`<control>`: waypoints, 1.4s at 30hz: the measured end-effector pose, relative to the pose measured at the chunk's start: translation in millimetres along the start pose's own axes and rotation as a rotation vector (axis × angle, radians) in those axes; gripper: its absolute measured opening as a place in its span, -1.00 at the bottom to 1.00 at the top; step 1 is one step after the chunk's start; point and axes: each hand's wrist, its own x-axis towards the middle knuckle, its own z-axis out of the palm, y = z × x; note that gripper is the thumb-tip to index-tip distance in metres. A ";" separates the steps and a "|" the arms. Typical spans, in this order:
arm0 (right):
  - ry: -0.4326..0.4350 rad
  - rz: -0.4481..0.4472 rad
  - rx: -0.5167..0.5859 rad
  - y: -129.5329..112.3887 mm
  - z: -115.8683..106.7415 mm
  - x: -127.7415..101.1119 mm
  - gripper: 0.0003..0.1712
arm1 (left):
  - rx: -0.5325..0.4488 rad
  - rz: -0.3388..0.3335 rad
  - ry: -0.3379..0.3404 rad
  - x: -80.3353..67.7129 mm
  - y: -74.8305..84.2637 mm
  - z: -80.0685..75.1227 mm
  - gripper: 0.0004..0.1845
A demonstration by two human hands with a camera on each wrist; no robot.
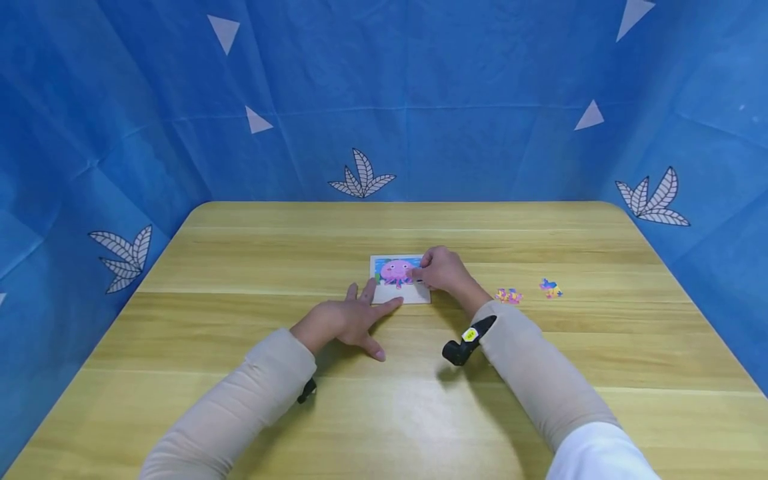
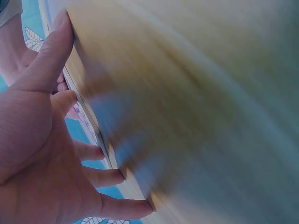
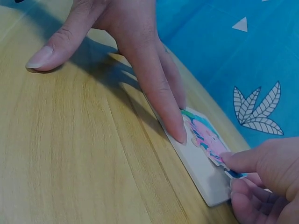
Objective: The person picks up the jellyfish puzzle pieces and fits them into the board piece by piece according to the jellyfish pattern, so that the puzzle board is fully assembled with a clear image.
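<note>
A small white puzzle board (image 1: 401, 294) with a pink octopus picture (image 1: 396, 270) lies mid-table. My left hand (image 1: 360, 312) lies flat with its fingers spread, fingertips touching the board's near left edge; in the right wrist view one fingertip of this left hand (image 3: 180, 135) presses on the board (image 3: 205, 184). My right hand (image 1: 422, 273) sits at the board's right side, fingers curled. There the right hand (image 3: 230, 168) pinches a puzzle piece (image 3: 235, 174) between finger and thumb, against the picture. The left wrist view shows the left hand (image 2: 42, 154) spread on the blurred tabletop.
Two small clusters of loose puzzle pieces (image 1: 509, 295) (image 1: 551, 288) lie on the wooden table (image 1: 384, 413) to the right of the board. Blue cloth walls (image 1: 384, 100) with leaf prints surround the table on three sides. A black wrist camera (image 1: 462, 347) hangs under the right sleeve.
</note>
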 end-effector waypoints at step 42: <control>0.009 -0.023 0.009 2.4 0.3 -0.7 -0.61 | -0.006 -0.016 -0.009 1.1 2.0 -1.5 0.06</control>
